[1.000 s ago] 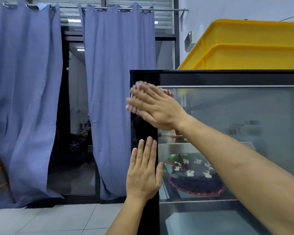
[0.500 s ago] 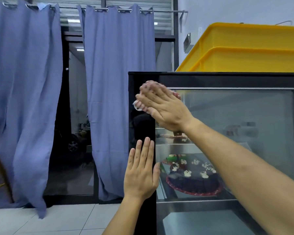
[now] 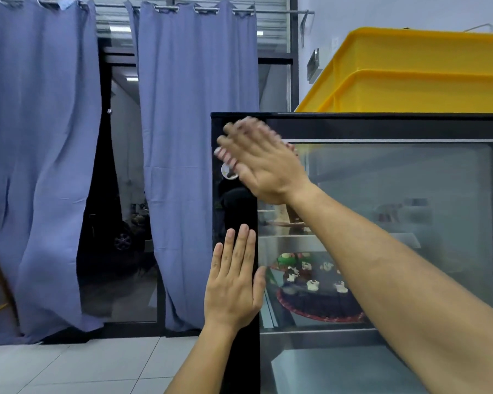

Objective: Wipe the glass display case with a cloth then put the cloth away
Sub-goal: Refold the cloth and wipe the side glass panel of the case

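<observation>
Head view, left to right: blue curtains (image 3: 54,166) hanging from a rail, dark doorway between them, tiled floor (image 3: 69,365) below. Then the left hand (image 3: 234,282), fingers (image 3: 241,251) straight and together, pressed flat on the black corner post of the display case (image 3: 410,129). Above it the right hand (image 3: 264,163), blurred, fingers straight, pressing a red-and-white cloth (image 3: 225,156) against the upper left corner of the case front; only the edges of the cloth visible under the palm. Round sticker (image 3: 228,172) just below the cloth. Behind the glass, a dark cake (image 3: 316,294) on the lower shelf. On top of the case, stacked yellow crates (image 3: 410,75).
</observation>
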Available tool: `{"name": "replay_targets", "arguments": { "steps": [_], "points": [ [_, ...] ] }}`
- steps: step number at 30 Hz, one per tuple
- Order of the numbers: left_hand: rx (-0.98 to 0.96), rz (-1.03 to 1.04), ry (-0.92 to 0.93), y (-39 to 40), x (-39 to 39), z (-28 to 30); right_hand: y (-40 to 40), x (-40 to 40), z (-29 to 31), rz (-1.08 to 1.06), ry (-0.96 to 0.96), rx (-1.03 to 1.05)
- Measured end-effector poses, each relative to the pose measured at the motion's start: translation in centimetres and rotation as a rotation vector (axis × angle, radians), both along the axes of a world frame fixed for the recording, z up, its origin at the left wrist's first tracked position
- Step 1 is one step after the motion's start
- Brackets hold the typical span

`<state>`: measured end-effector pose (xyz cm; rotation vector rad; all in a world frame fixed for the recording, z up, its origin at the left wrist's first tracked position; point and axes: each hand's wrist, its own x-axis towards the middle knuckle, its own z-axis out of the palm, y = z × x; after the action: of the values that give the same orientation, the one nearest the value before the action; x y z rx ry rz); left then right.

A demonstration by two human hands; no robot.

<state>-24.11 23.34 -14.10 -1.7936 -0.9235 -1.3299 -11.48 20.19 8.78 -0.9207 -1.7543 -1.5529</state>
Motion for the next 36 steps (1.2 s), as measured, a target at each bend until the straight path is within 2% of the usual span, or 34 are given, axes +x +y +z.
{"name": "replay_targets", "arguments": {
  "steps": [2, 3, 4, 7, 8, 10, 12, 14, 16, 17, 20, 21, 24, 27, 31, 33, 36],
  "points": [
    [-0.008, 0.001, 0.0, -0.1, 0.0, 0.1, -0.3, -0.6, -0.3, 0.039, 0.381, 0.045],
    [-0.014, 0.001, -0.002, -0.1, 0.1, 0.1, -0.3, -1.5, -0.8, 0.051, 0.451, 0.049],
    [-0.02, 0.003, 0.0, -0.2, 0.2, 0.1, -0.2, -2.6, -1.5, 0.056, 0.4, 0.022],
    [-0.033, 0.004, 0.001, -0.1, 0.1, 0.0, 0.0, -3.4, -2.0, 0.024, 0.021, -0.107],
    [-0.028, 0.008, -0.001, -0.1, 0.1, 0.0, -0.1, -2.7, -1.0, 0.021, -0.022, -0.095],
    [-0.026, 0.007, 0.004, -0.1, 0.0, 0.0, -0.1, -0.7, 1.0, -0.005, 0.029, -0.053],
    [-0.032, -0.003, 0.006, -0.2, -0.1, 0.1, -0.7, 1.9, 1.8, -0.022, 0.162, -0.03],
    [-0.056, -0.01, 0.02, -0.4, -0.1, 0.2, -0.9, 3.2, 0.6, -0.004, 0.367, 0.027],
    [-0.061, -0.004, 0.03, -0.4, -0.3, 0.2, -0.6, 1.2, -0.9, -0.011, 0.571, 0.077],
    [-0.062, 0.005, 0.028, -0.4, -0.2, 0.2, -0.4, -0.5, -1.1, -0.001, 0.575, 0.059],
    [-0.086, 0.002, 0.03, -0.6, -0.1, 0.1, 0.2, -4.1, -0.4, 0.013, 0.254, -0.076],
    [-0.089, -0.007, 0.032, -0.6, -0.1, 0.1, 0.2, -4.0, 0.4, 0.009, 0.221, -0.087],
    [-0.094, -0.04, 0.053, -0.7, -0.5, 0.8, 0.4, -1.2, 0.5, 0.057, 0.414, 0.042],
    [-0.061, -0.09, 0.023, -0.4, -1.1, 4.7, -0.1, 2.9, -1.4, 0.02, 0.659, 0.142],
    [0.006, -0.101, -0.015, -0.2, -1.0, 15.0, -1.1, 5.9, -4.5, 0.005, 0.777, 0.099],
    [-0.004, -0.11, 0.0, -0.2, -0.9, 19.4, -1.3, 6.3, -6.1, -0.034, 0.743, 0.063],
    [-0.038, -0.09, 0.015, 0.5, -0.3, 21.8, -1.8, 7.6, -5.8, -0.081, 0.509, 0.015]
  ]
}}
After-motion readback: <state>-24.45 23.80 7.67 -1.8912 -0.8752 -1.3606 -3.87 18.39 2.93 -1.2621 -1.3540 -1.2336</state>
